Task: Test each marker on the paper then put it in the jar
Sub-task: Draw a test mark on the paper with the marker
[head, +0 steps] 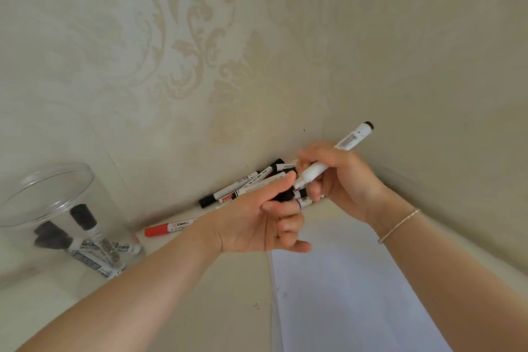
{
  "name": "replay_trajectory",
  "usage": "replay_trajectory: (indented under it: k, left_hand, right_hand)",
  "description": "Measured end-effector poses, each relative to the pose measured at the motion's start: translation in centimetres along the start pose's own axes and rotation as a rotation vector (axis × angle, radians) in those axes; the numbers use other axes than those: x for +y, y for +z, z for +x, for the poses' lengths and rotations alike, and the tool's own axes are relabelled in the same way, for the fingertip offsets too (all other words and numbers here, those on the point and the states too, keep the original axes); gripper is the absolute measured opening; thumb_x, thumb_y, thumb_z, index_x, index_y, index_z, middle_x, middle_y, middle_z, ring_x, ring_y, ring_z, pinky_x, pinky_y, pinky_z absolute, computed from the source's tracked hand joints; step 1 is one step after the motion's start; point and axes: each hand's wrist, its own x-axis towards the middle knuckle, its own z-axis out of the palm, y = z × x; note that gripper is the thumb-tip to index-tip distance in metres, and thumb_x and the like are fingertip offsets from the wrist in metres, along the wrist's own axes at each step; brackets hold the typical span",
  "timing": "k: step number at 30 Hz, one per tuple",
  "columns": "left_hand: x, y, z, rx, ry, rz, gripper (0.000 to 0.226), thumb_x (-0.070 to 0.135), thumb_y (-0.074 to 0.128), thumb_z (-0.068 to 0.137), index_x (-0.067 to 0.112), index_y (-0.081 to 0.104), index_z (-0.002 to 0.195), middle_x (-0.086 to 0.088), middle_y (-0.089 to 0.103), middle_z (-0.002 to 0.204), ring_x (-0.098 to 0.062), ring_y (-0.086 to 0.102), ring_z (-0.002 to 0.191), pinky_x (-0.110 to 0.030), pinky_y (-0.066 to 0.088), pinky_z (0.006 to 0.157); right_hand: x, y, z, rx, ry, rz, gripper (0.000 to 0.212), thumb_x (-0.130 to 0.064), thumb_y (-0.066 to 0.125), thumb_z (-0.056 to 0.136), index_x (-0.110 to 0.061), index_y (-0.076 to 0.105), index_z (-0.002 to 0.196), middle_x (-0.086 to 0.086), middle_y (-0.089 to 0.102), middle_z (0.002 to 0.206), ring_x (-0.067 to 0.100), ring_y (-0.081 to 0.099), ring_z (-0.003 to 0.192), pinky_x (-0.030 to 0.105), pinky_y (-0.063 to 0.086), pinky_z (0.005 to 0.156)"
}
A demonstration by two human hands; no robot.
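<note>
My right hand (340, 177) grips a white marker (353, 138) with a black end; its uncapped tip points down-left toward my left hand. My left hand (265, 223) holds a black cap (285, 196) between its fingers, just under the marker's tip. Both hands hover above the top edge of the white paper (343, 294). A clear jar (57, 214) at the left holds several black-capped markers (83, 243). Behind the hands, a pile of markers (243, 184) lies in the corner, partly hidden.
A red-capped marker (168, 228) lies on the cream table (200, 308) between the jar and the pile. Patterned walls meet in a corner right behind the pile. A thin bracelet (398, 226) is on my right wrist.
</note>
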Motion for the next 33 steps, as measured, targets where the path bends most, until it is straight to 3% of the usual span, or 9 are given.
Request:
replay_trajectory:
  k: [2, 3, 5, 8, 11, 14, 22, 28, 33]
  left_hand:
    - [-0.3, -1.1, -1.3, -0.036, -0.007, -0.135, 0.05, 0.051, 0.053, 0.09, 0.018, 0.034, 0.057, -0.003, 0.059, 0.06, -0.017, 0.062, 0.053, -0.035, 0.054, 0.08]
    - [-0.7, -1.8, -1.7, 0.05, -0.02, -0.112, 0.052, 0.054, 0.052, 0.089, 0.018, 0.036, 0.054, -0.004, 0.057, 0.058, -0.018, 0.061, 0.052, -0.034, 0.055, 0.072]
    - [-2.2, -2.5, -2.2, 0.401, 0.032, 0.243, 0.055, 0.06, 0.053, 0.082, 0.016, 0.04, 0.051, -0.001, 0.053, 0.057, -0.015, 0.057, 0.051, -0.027, 0.048, 0.056]
    - [-4.5, -3.1, -1.6, 0.717, 0.248, 0.909, 0.055, 0.061, 0.058, 0.081, 0.008, 0.063, 0.067, 0.01, 0.064, 0.063, -0.002, 0.056, 0.057, -0.023, 0.043, 0.061]
    - [-5.9, -3.8, -1.4, 0.645, 0.378, 1.136, 0.022, 0.052, 0.065, 0.078, 0.033, 0.073, 0.086, 0.022, 0.071, 0.095, 0.006, 0.064, 0.09, -0.017, 0.048, 0.084]
    - [-7.3, -4.3, -1.4, 0.579, 0.316, 1.31, 0.035, 0.057, 0.065, 0.075, 0.035, 0.072, 0.101, 0.034, 0.062, 0.114, 0.013, 0.055, 0.11, -0.019, 0.044, 0.098]
    - [-8.0, -4.4, -1.1, 0.573, 0.335, 1.374, 0.04, 0.059, 0.063, 0.077, 0.032, 0.073, 0.105, 0.03, 0.061, 0.119, 0.018, 0.053, 0.108, -0.018, 0.043, 0.098]
    - [-8.0, -4.3, -1.1, 0.591, 0.318, 1.358, 0.041, 0.06, 0.061, 0.076, 0.032, 0.073, 0.104, 0.031, 0.061, 0.118, 0.019, 0.054, 0.105, -0.017, 0.044, 0.096]
    - [-8.0, -4.2, -1.1, 0.601, 0.317, 1.339, 0.038, 0.057, 0.064, 0.077, 0.032, 0.073, 0.103, 0.032, 0.06, 0.118, 0.019, 0.055, 0.105, -0.018, 0.045, 0.096]
  right_hand:
    - [-1.0, -2.4, -0.1, 0.11, -0.072, 0.078, 0.033, -0.002, 0.051, 0.086, -0.005, 0.047, 0.053, 0.007, 0.047, 0.046, 0.016, 0.038, 0.033, 0.02, 0.036, 0.036]
    - [-1.4, -3.4, -0.2, 0.154, -0.107, 0.04, 0.033, -0.002, 0.052, 0.087, -0.004, 0.048, 0.054, 0.008, 0.048, 0.047, 0.017, 0.04, 0.034, 0.022, 0.038, 0.036]
    - [-0.9, -4.2, -0.2, 0.236, -0.112, -0.113, 0.027, -0.007, 0.058, 0.089, -0.001, 0.052, 0.063, 0.01, 0.054, 0.05, 0.018, 0.046, 0.037, 0.025, 0.044, 0.039]
    - [2.3, -2.8, -0.1, 0.336, 0.059, -0.213, 0.023, -0.019, 0.07, 0.084, 0.002, 0.059, 0.084, 0.014, 0.067, 0.064, 0.017, 0.058, 0.045, 0.027, 0.053, 0.047]
    - [5.3, -1.3, -0.2, 0.343, 0.231, -0.17, 0.022, -0.014, 0.076, 0.078, 0.001, 0.062, 0.087, 0.012, 0.069, 0.067, 0.019, 0.062, 0.053, 0.03, 0.056, 0.053]
    - [7.0, -0.9, -0.3, 0.384, 0.227, -0.209, 0.013, -0.003, 0.068, 0.083, -0.003, 0.056, 0.078, 0.011, 0.061, 0.058, 0.018, 0.054, 0.044, 0.026, 0.048, 0.043]
    - [8.8, -0.7, 0.0, 0.631, 0.141, -0.535, 0.021, -0.007, 0.061, 0.081, -0.009, 0.05, 0.064, 0.019, 0.064, 0.069, 0.017, 0.049, 0.048, 0.026, 0.042, 0.044]
    - [8.9, -0.7, -0.1, 0.659, 0.152, -0.561, 0.023, -0.011, 0.067, 0.08, -0.012, 0.052, 0.063, 0.019, 0.066, 0.074, 0.021, 0.054, 0.052, 0.029, 0.047, 0.048]
    - [9.2, -0.8, 0.1, 0.652, 0.173, -0.585, 0.024, -0.012, 0.064, 0.082, -0.017, 0.048, 0.067, 0.008, 0.059, 0.075, 0.014, 0.054, 0.054, 0.02, 0.04, 0.044]
